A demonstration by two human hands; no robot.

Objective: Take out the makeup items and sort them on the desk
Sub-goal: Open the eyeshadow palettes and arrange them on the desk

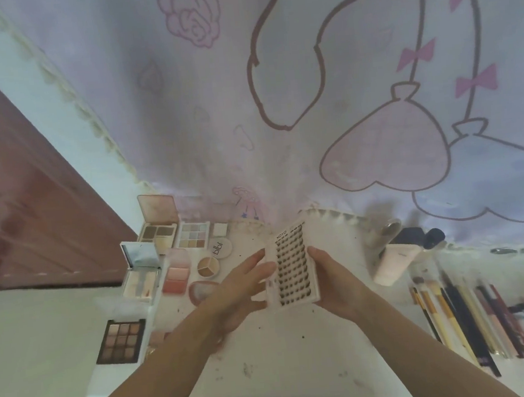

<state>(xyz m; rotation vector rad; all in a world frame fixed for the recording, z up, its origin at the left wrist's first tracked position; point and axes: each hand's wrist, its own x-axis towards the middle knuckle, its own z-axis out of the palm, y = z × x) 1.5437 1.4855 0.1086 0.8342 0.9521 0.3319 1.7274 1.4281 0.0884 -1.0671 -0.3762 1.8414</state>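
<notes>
A white tray of false lash clusters [293,267] is held upright above the white desk [285,356], both hands on it. My left hand [244,291] grips its left edge with fingers spread, and my right hand [332,279] clasps its right edge. Left of the hands lie several open palettes: a brown eyeshadow palette [159,237], a pastel palette [193,235], a blue-lidded highlighter compact [141,274], a pink blush palette [176,275], a round concealer pot [208,266] and a dark nine-pan palette [121,340].
A pink tube [394,260] with a black cap lies right of the hands. A row of brushes, pencils and lip products [477,318] fills the desk's right side. A round white lid [220,248] and a pink puff case [200,290] sit nearby. A cartoon curtain [338,79] hangs behind.
</notes>
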